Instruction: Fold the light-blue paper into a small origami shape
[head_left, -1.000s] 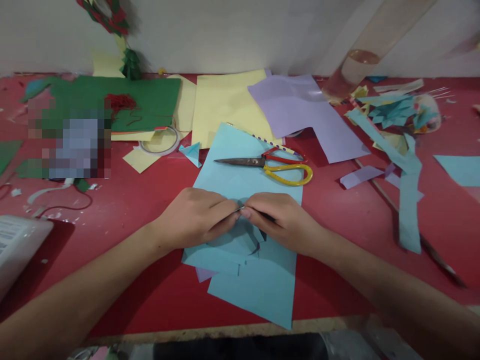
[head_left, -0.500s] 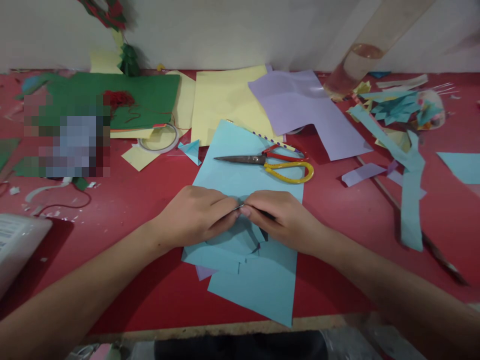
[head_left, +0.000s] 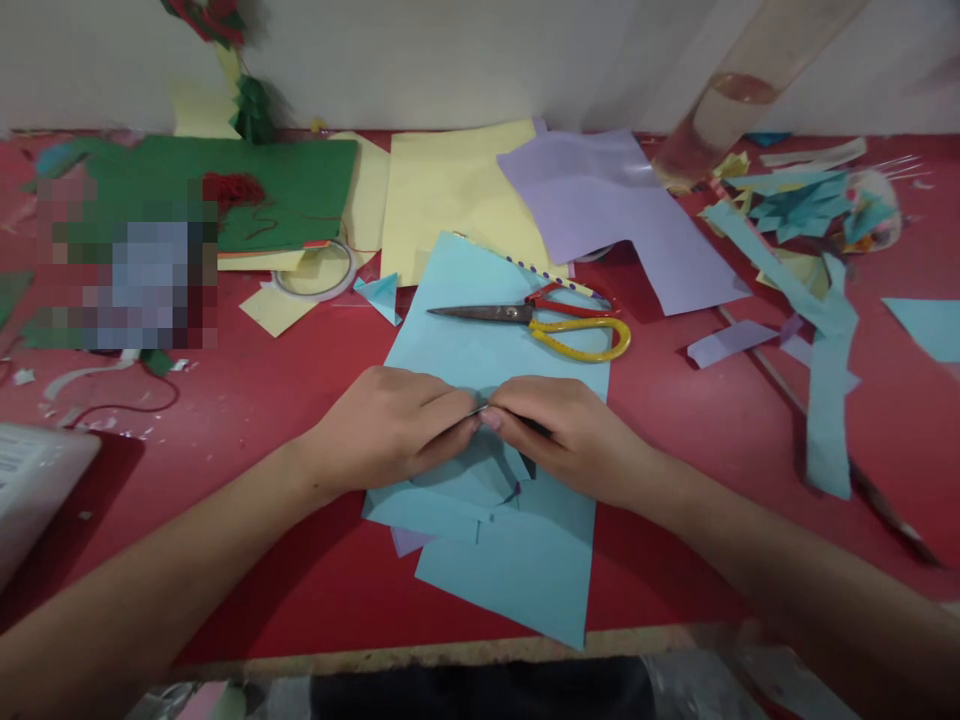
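Observation:
Over the blue paper sheets, my left hand (head_left: 394,420) and my right hand (head_left: 559,425) meet with thumbs and forefingers closed in a pinch. Between the fingertips shows the thin edge of a small piece of paper (head_left: 482,408); the fingers hide most of it. Cut blue paper pieces (head_left: 465,475) lie just beneath my hands, on a larger blue sheet (head_left: 517,580). Beyond my hands, scissors (head_left: 574,335) with one red and one yellow handle loop rest on blue paper, blades pointing left. A dotted pencil (head_left: 536,272) lies just behind them.
Yellow paper (head_left: 457,190), purple paper (head_left: 622,210) and green paper (head_left: 300,195) line the back of the red table (head_left: 300,610). A tape roll (head_left: 349,275) sits left of the scissors. Paper strips (head_left: 829,400) and a tall container of liquid (head_left: 712,130) are to the right.
My hands keep the same pinch in nearly the same place. The view has shifted very slightly; nothing on the table has visibly been moved.

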